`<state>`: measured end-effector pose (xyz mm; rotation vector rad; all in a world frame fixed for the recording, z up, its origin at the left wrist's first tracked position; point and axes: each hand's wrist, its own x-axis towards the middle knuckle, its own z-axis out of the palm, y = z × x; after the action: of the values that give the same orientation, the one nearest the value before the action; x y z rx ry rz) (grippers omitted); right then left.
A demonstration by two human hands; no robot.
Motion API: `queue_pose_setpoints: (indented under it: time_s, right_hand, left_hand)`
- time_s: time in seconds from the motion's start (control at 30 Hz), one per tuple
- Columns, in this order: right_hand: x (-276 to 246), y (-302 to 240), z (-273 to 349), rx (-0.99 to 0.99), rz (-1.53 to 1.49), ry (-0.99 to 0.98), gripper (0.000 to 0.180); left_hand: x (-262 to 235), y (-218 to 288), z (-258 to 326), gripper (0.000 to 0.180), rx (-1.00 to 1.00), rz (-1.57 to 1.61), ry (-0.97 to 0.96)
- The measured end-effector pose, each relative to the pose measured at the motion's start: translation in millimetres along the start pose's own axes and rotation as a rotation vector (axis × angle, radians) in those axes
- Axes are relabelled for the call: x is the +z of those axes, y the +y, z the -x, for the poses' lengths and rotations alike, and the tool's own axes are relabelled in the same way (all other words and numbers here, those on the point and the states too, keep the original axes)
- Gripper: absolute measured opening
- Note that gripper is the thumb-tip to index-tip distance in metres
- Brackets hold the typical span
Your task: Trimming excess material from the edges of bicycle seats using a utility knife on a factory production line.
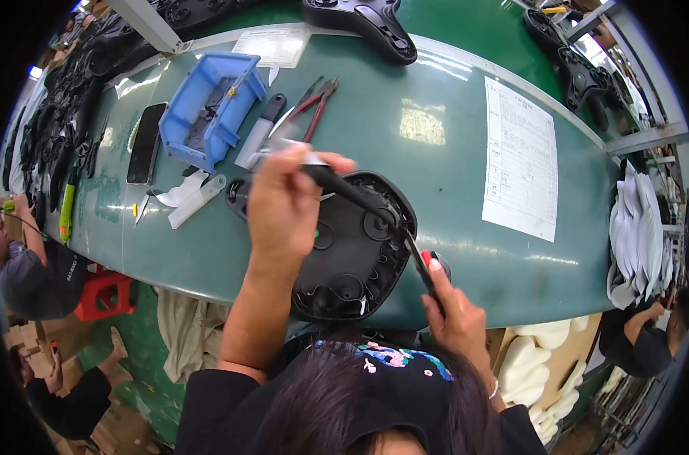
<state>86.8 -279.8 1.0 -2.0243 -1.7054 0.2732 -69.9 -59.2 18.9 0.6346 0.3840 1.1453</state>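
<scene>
A black molded plastic shell (pixel 329 265) with round bosses and a ribbed rim lies on the table in front of me. My left hand (pixel 284 201), blurred by motion, is raised over its left side with the fingers closed on a long black strip (pixel 348 191). The strip slants down across the shell toward its right rim. Beside that rim my right hand (pixel 456 315) is closed around a slim dark tool (pixel 422 265) with a red part near the thumb. The tool's tip meets the strip's lower end; whether they are joined, I cannot tell.
Left on the green table (pixel 450 182) are a blue bin (pixel 177 102) with dark pieces, a phone (pixel 144 144), red-handled pliers (pixel 318 110) and grey-handled knives (pixel 198 202). A paper sheet (pixel 519 159) lies right. Black shells (pixel 367 26) stand beyond; co-workers sit left and right.
</scene>
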Motion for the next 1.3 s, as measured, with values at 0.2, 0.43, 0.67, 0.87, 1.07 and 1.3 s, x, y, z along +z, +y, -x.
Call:
queue_pose_setpoints:
  time_s: [0.2, 0.43, 0.67, 0.87, 1.07, 1.3]
  right_hand:
    - [-4.0, -4.5, -43.0, 0.098, -0.057, -0.064, 0.052]
    - [-8.6, -16.9, -62.6, 0.094, 0.143, -0.113, 0.053]
    - [-34.4, 0.5, -78.7, 0.074, 0.165, -0.112, 0.042]
    - [-59.8, 27.9, -155.6, -0.502, 0.239, -0.352, 0.044]
    - [-67.8, 24.8, -91.8, -0.277, 0.360, -0.375, 0.048]
    - [-70.9, 17.1, -74.6, -0.103, 0.239, -0.335, 0.050]
  left_hand:
    - [16.3, 12.4, 6.7, 0.011, 0.172, -1.134, -0.207]
    - [-18.6, -10.1, -42.5, 0.016, 0.764, -1.632, -0.151]
    - [-32.7, 5.6, -21.7, 0.042, -0.106, -0.348, 0.272]
    - [-30.5, 47.1, 57.7, 0.057, 0.182, -0.770, -0.326]
    - [-43.6, 108.0, 20.2, 0.058, 0.409, 0.012, -0.195]
    - [-5.3, 27.6, -29.1, 0.027, -0.072, -1.893, -0.979]
